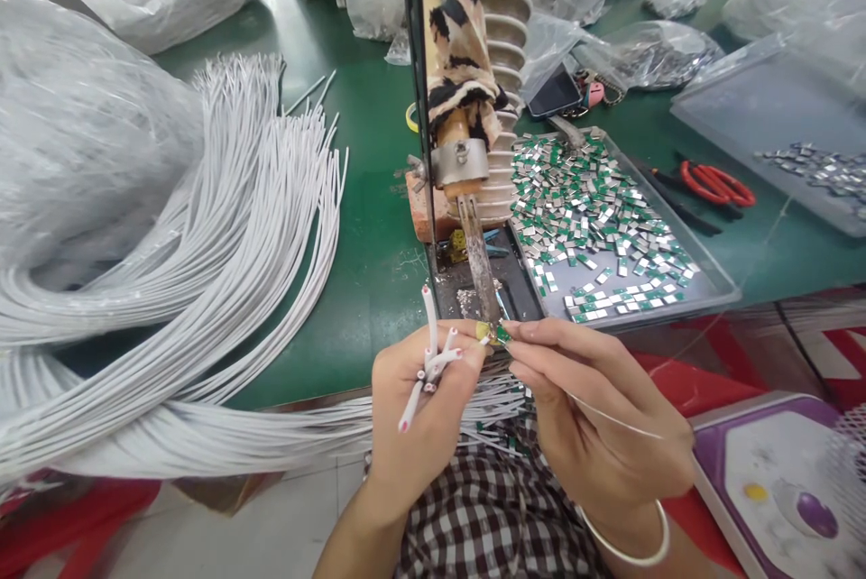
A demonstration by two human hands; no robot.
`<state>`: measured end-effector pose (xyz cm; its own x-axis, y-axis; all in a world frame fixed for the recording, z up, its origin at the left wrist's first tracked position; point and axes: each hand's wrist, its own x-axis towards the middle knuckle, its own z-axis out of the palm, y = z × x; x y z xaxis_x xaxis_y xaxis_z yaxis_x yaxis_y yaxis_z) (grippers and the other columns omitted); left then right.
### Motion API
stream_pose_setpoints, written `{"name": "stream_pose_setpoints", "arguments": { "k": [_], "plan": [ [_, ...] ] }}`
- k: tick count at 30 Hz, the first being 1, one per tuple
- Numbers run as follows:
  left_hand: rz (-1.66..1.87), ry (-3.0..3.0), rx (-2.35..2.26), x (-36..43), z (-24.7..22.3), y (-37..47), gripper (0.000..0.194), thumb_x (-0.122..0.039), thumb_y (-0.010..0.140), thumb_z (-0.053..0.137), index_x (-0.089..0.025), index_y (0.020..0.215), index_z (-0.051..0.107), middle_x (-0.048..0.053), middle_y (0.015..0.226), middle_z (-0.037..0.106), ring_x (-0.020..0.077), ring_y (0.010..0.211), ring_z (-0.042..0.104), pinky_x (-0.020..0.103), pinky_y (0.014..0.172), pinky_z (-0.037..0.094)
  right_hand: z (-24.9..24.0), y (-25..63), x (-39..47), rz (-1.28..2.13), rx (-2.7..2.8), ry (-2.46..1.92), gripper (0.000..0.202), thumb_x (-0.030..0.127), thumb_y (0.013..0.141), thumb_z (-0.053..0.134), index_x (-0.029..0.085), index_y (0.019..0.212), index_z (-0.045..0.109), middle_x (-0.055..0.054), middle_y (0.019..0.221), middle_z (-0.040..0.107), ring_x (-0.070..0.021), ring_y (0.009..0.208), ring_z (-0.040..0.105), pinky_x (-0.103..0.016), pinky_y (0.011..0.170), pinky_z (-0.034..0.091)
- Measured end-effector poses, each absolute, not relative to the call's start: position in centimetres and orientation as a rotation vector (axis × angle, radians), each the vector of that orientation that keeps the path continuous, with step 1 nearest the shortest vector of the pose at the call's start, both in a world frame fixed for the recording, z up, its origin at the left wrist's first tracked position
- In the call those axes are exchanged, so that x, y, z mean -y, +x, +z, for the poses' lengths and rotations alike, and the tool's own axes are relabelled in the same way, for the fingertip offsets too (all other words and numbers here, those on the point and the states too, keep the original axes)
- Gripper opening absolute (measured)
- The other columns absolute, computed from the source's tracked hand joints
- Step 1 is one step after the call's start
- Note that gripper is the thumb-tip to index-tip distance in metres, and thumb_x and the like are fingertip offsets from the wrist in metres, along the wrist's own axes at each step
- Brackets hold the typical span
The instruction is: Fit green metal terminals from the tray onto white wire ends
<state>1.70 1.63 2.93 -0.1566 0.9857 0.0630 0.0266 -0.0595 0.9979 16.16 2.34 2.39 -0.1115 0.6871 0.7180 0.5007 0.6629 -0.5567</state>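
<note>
My left hand (pixel 423 408) is closed on several short white cable ends (pixel 433 363) with pinkish tips. Its thumb and forefinger reach the tip of an upright soldering iron (pixel 479 263). There my right hand (pixel 602 408) pinches a small green circuit board (pixel 502 335), with a thin solder wire (pixel 609 419) running across its fingers. Board and cable end meet right below the iron's tip. A tray (pixel 717 290) to the right holds many small green and silver boards (pixel 588 200). Long bundles of white cables (pixel 271 245) lie to the left.
A ribbed duct (pixel 497 20) stands behind the iron, with a brick (pixel 426 209) beside it. Red-handled pliers (pixel 717 184) and a clear bin (pixel 812 128) lie at the right. A purple-and-white device (pixel 778 480) is lower right. Plastic bags (pixel 87 128) cover the left.
</note>
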Motion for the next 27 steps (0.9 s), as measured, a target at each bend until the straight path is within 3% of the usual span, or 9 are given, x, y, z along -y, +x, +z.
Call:
{"name": "stream_pose_setpoints", "arguments": {
  "k": [8,13,18,21,27],
  "plan": [
    [1.349,1.166,-1.308,-1.1,2.4,1.6,0.019,-0.012,0.083,0.061,-0.019,0.067,0.069,0.001,0.079,0.075,0.0144,0.067,0.064,0.022,0.057,0.045,2.2,16.4,-1.8,0.270,1.738,-0.962,0.019,0.003,0.083,0.066,0.013,0.099,0.070,-0.006,0.101,0.072,-0.0128,0.091,0.071,-0.024,0.088,0.060],
    [1.346,1.259,-1.307,-1.2,2.5,1.6,0.020,-0.008,0.085,0.060,-0.020,0.072,0.069,0.001,0.084,0.073,0.0157,0.080,0.066,0.024,0.073,0.049,2.1,16.3,-2.0,0.334,1.670,-1.014,0.023,0.003,0.086,0.058,0.017,0.100,0.067,-0.005,0.094,0.072,-0.0162,0.087,0.070,-0.030,0.077,0.060],
    [1.195,1.473,-1.359,-1.3,2.2,1.2,0.015,-0.008,0.083,0.064,-0.019,0.077,0.072,0.005,0.086,0.066,0.0182,0.085,0.062,0.024,0.068,0.047,2.1,16.5,-2.5,0.464,1.728,-1.187,0.022,0.008,0.093,0.047,0.018,0.085,0.064,0.000,0.070,0.067,-0.0112,0.062,0.063,-0.023,0.061,0.053],
    [1.137,1.541,-1.352,-1.2,1.9,1.0,0.013,-0.012,0.086,0.064,-0.020,0.078,0.071,0.004,0.077,0.065,0.0204,0.091,0.060,0.025,0.069,0.047,2.1,16.7,-2.7,0.478,1.742,-1.233,0.017,0.012,0.092,0.054,0.018,0.081,0.065,0.001,0.069,0.068,-0.0099,0.060,0.062,-0.021,0.061,0.052],
    [1.078,1.417,-1.259,-1.4,1.7,1.3,0.019,-0.013,0.090,0.057,-0.018,0.073,0.064,0.003,0.081,0.067,0.0167,0.077,0.061,0.027,0.072,0.047,1.9,16.7,-2.7,0.528,1.803,-1.184,0.016,0.010,0.092,0.054,0.019,0.087,0.067,0.001,0.074,0.070,-0.0104,0.063,0.065,-0.021,0.061,0.053]
  ]
}}
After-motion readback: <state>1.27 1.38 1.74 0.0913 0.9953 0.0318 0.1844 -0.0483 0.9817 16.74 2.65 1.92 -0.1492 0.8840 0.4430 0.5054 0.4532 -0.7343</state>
